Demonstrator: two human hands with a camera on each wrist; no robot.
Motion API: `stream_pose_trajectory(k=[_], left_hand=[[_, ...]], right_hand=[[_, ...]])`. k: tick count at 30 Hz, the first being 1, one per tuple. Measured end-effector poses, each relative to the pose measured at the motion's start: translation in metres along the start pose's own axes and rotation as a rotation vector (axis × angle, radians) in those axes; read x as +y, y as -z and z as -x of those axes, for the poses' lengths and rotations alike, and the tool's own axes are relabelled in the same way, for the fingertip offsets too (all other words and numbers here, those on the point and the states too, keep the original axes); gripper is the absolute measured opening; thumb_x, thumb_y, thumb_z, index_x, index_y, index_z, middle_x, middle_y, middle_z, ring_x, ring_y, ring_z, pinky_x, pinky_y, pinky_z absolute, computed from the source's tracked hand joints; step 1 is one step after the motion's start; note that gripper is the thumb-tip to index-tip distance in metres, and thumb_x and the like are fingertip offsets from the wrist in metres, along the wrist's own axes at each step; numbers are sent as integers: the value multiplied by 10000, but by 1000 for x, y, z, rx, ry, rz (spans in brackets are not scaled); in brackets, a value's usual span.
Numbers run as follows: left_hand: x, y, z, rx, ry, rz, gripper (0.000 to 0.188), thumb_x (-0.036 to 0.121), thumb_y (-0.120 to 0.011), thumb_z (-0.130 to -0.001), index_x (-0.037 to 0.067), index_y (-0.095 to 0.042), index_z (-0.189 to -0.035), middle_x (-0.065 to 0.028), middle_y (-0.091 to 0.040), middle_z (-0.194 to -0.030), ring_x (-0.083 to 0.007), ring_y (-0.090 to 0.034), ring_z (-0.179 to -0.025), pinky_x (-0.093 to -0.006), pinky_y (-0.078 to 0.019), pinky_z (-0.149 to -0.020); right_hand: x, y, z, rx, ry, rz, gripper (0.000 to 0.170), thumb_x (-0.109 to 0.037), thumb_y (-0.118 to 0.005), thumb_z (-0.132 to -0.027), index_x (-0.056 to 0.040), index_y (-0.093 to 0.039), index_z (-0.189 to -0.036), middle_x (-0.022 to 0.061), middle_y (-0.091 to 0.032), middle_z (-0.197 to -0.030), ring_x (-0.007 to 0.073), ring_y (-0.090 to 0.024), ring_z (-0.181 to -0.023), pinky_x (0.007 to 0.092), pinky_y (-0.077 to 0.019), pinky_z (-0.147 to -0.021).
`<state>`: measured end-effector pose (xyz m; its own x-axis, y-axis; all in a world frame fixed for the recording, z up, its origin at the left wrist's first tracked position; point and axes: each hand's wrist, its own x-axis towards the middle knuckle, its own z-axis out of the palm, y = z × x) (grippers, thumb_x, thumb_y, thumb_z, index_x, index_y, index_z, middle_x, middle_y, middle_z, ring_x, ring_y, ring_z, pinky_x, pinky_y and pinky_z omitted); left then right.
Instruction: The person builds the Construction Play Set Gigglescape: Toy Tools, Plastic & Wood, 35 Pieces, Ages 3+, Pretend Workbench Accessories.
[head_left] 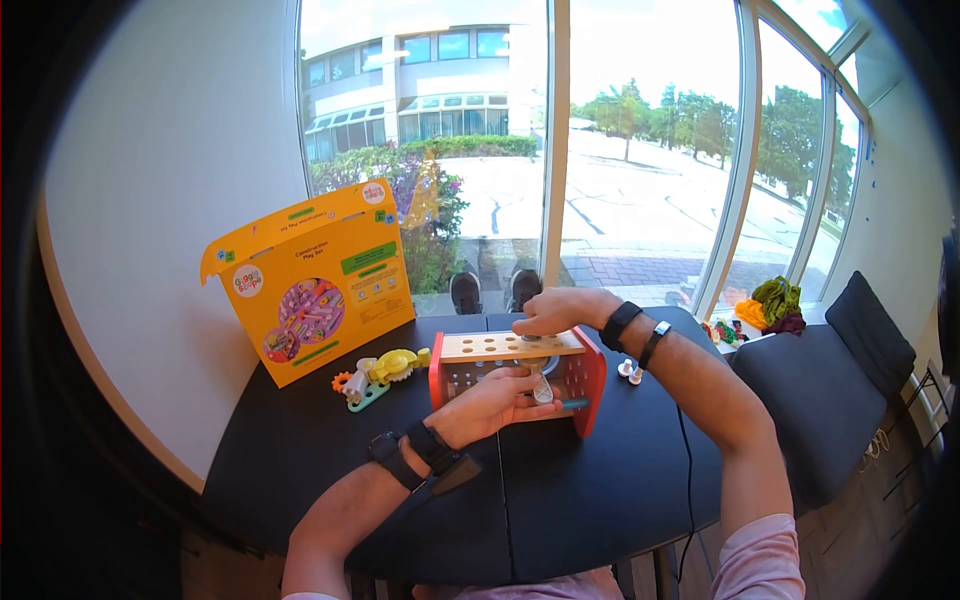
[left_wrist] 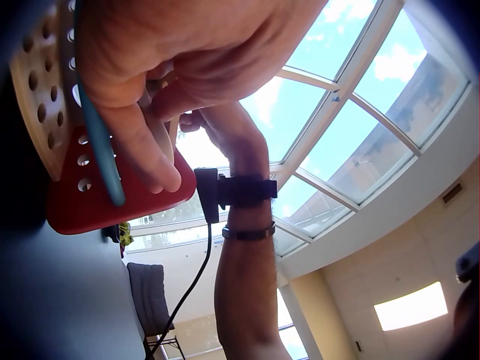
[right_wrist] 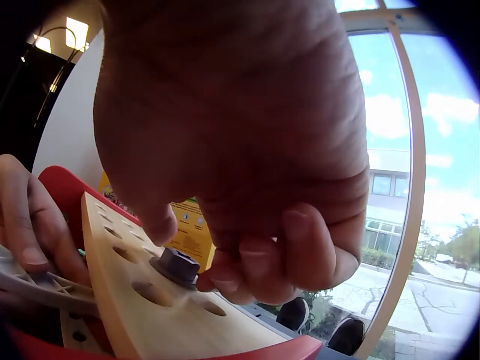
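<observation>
Your left hand (head_left: 492, 402) covers part of the pale plastic piece (head_left: 543, 390) it holds, so that piece's full shape is hidden; one end of the teal rod (head_left: 576, 404) disappears behind the same hand. In the left wrist view, the top edge cuts this hand off. Your right hand (head_left: 545, 313) hides much of the grey bolt (right_wrist: 178, 266) in the head view; the right wrist view shows its head, but the shank is out of sight, and your hand is cropped at the top. On the yellow box (head_left: 318, 290), the small print is unreadable. The coloured bits (head_left: 724, 332) beside the chair (head_left: 815, 390) are too small to identify.
</observation>
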<state>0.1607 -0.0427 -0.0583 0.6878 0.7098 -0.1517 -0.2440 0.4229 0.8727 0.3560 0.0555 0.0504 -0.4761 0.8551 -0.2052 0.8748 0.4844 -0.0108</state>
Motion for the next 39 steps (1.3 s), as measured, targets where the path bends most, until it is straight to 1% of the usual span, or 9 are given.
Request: stream_pose_trajectory(k=[2, 5, 8, 11, 14, 17, 23, 26, 39], left_hand=[[0, 0, 0, 3, 1, 1, 283, 168, -528, -1209, -20, -541, -1420, -167, -691, -1304, -270, -752, -1217, -374, -652, -1105], [1, -1, 1, 4, 2, -3, 284, 172, -531, -1209, -14, -542, -1422, -167, -690, -1307, -269, -752, -1216, -373, -651, -1106], [1, 0, 0, -6, 3, -8, 285, 177, -534, -1209, -12, -544, -1422, -166, -691, -1308, -268, -751, -1214, -374, -650, -1106], [1, 1, 0, -6, 7, -5, 286, 181, -536, -1210, -11, -545, -1422, -164, -693, -1304, -267, -751, -1213, -376, -649, -1107], [0, 0, 0, -6, 0, -3, 284, 181, -536, -1210, -9, -547, -1421, -162, -696, -1300, -264, -752, -1210, -377, -649, -1108], [0, 1, 0, -2, -2, -9, 285, 182, -536, -1210, -6, -547, -1424, -160, -698, -1298, -262, -752, -1209, -376, -648, -1109], [1, 0, 0, -4, 5, -10, 293, 188, -543, -1209, 0, -540, -1435, -157, -700, -1299, -256, -752, -1204, -372, -649, -1105], [1, 0, 2, -6, -2, -4, 297, 197, -549, -1209, 3, -539, -1433, -157, -705, -1294, -247, -754, -1198, -363, -652, -1097], [-1, 3, 0, -13, -36, 9, 308, 226, -578, -1202, 11, -542, -1419, -160, -737, -1277, -225, -779, -1138, -335, -670, -1050]], right_hand=[[3, -1, -2, 20, 84, -25, 758, -643, -526, -1057, 48, -807, -1191, 276, -810, -1172, 460, -770, -1110, 523, -595, -950], [-2, 2, 1, -21, -10, -4, 731, -615, -521, -1066, 47, -814, -1168, 279, -812, -1145, 468, -769, -1092, 523, -595, -947], [7, -9, -8, 129, 56, -22, 719, -599, -515, -1075, 48, -820, -1147, 282, -812, -1131, 478, -766, -1080, 525, -596, -943], [8, -7, -10, 0, 61, -30, 714, -594, -509, -1084, 43, -823, -1150, 282, -811, -1147, 484, -764, -1090, 528, -596, -949], [-1, -1, 0, 14, -31, 1, 720, -603, -507, -1086, 41, -823, -1152, 280, -812, -1153, 483, -764, -1099, 532, -595, -954], [8, -5, -7, 37, 61, -57, 726, -616, -517, -1078, 37, -821, -1170, 278, -811, -1179, 475, -763, -1120, 534, -589, -970], [3, -2, -5, -8, -48, -11, 744, -644, -537, -1058, 29, -816, -1214, 279, -803, -1228, 456, -760, -1160, 526, -581, -1000], [6, -5, -8, -3, 56, -58, 740, -638, -538, -1058, 29, -815, -1214, 282, -802, -1225, 454, -760, -1160, 524, -582, -1002], [5, -4, -6, -6, 10, -41, 767, -661, -522, -1062, 38, -821, -1168, 288, -807, -1177, 459, -772, -1112, 529, -590, -970]])
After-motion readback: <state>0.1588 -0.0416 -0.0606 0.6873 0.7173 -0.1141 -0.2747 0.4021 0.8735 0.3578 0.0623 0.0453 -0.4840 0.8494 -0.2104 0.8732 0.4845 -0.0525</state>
